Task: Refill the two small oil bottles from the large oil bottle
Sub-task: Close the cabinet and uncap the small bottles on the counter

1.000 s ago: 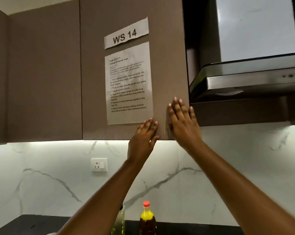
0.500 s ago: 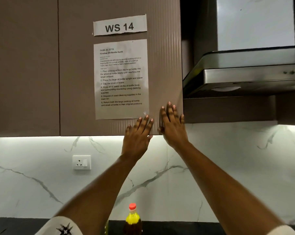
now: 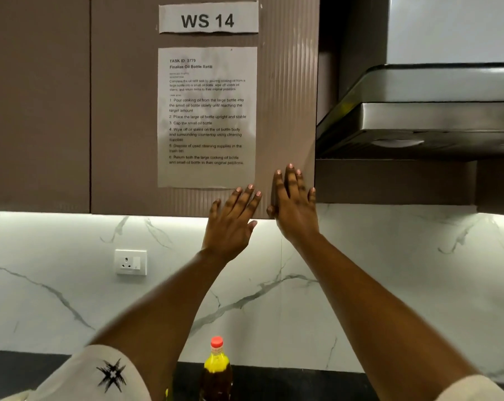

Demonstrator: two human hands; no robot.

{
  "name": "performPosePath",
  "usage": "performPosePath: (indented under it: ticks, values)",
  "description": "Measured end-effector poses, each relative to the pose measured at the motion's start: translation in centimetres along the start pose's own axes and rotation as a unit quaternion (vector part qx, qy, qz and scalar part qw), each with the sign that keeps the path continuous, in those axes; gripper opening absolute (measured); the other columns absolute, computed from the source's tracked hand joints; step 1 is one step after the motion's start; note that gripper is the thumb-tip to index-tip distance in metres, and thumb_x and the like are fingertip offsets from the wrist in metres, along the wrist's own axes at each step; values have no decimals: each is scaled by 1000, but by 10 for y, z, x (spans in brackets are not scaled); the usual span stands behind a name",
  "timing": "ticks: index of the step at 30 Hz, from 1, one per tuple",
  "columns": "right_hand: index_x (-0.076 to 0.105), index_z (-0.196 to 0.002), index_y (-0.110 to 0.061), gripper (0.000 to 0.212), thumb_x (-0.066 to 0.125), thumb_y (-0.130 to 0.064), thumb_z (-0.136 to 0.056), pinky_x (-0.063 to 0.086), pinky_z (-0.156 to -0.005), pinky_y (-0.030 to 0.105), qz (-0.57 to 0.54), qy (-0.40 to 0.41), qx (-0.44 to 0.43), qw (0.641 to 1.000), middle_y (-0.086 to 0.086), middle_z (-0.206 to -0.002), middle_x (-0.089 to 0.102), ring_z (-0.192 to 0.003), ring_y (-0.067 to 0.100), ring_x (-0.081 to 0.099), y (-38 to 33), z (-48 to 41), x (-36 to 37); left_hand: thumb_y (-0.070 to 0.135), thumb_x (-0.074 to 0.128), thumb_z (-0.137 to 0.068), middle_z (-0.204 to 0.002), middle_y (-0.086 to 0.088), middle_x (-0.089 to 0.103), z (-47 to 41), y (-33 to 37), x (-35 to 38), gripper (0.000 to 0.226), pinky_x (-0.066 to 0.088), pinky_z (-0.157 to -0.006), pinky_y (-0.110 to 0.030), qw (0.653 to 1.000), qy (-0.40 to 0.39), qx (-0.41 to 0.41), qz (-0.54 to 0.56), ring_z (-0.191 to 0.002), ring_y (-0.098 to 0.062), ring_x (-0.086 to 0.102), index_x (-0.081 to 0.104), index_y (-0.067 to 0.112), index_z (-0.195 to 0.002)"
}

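The left grip and right grip are both wide, fingers straight, flat against the cupboard door. Below them stands a red-capped oil bottle

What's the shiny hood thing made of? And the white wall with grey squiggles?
The range hood looks like brushed stainless steel: grey, with soft reflections. The wall looks like polished marble or a marble-look slab: white, glossy, with grey veins.

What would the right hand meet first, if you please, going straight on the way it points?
Probably nothing: the right hand points up along the cabinet door, and its line passes just right of the instruction sheet, free up to the picture's top edge.
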State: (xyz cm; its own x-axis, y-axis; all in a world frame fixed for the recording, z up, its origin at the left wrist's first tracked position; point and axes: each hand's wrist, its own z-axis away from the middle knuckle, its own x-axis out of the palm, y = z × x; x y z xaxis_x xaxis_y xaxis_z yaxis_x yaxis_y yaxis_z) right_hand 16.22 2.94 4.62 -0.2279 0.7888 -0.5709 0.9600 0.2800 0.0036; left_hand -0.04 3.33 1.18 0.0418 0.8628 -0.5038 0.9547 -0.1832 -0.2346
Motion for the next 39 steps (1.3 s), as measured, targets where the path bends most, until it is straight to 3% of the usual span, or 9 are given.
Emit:
performPosePath:
  ticks: [6,12,17,23,26,28,33,36,39]
  values:
    - [1,-152,-17,85,60,-27,-91,9,-114,52,-10,-30,26,999,8,-159,-9,-146,29,-8,-12,4,-17,35,43,-98,-162,4,-5,10,-13,-23,69,15,-117,-49,994,-101,37,12,-149,-19,-1,3,26,-153]
    - [42,-138,-15,52,60,-28,-91,38,-105,43,-94,6,7,996,9,-140,47,-128,29,44,-55,30,-24,32,50,-96,-155,-4,31,39,-41,-34,54,30,-112,-40,991,-43,25,123,-142,-23,30,36,20,-146]
    - [56,-123,-20,32,54,-30,-93,41,-93,33,-178,-2,-15,984,2,-123,60,-114,21,53,-121,82,16,33,52,-92,-138,5,53,120,-97,-21,38,37,-102,-30,955,56,-89,276,-127,-14,47,59,24,-128]
    - [64,-112,-22,22,61,-27,-91,44,-83,24,-283,-138,-12,949,-2,-112,65,-100,16,60,-219,143,117,33,54,-89,-132,4,57,245,-177,30,40,26,-92,-6,907,42,-251,335,-121,-11,46,60,22,-126]
    - [67,-99,-20,13,61,-25,-89,50,-76,25,-314,-131,21,940,-3,-96,67,-86,13,61,-252,189,162,25,58,-86,-121,8,58,310,-192,53,34,29,-90,-2,882,46,-310,351,-113,-7,48,60,23,-120]
    - [66,-97,-20,12,60,-25,-88,48,-74,25,-308,-169,54,935,-4,-93,65,-85,12,59,-264,239,193,22,58,-86,-114,10,60,364,-185,73,31,36,-90,-9,881,-23,-320,348,-106,-6,52,61,25,-116]
    - [63,-115,-20,32,59,-33,-86,47,-84,35,-188,-422,67,885,0,-113,62,-105,22,57,-277,363,249,37,63,-79,-110,5,65,486,-135,115,33,51,-78,-39,853,-403,-252,216,-100,-22,62,65,30,-111]
    - [63,-117,-22,40,62,-41,-83,51,-86,35,-135,-464,58,873,0,-117,61,-110,20,59,-274,405,263,48,50,-84,-116,1,65,522,-119,122,39,52,-78,-41,839,-467,-219,171,-106,-23,63,65,29,-114]
    - [63,-119,-20,44,49,-45,-85,51,-89,36,-124,-433,29,892,2,-122,62,-113,20,59,-269,432,273,51,38,-87,-128,0,60,543,-112,129,49,49,-85,-42,865,-443,-190,142,-116,-22,56,60,29,-125]
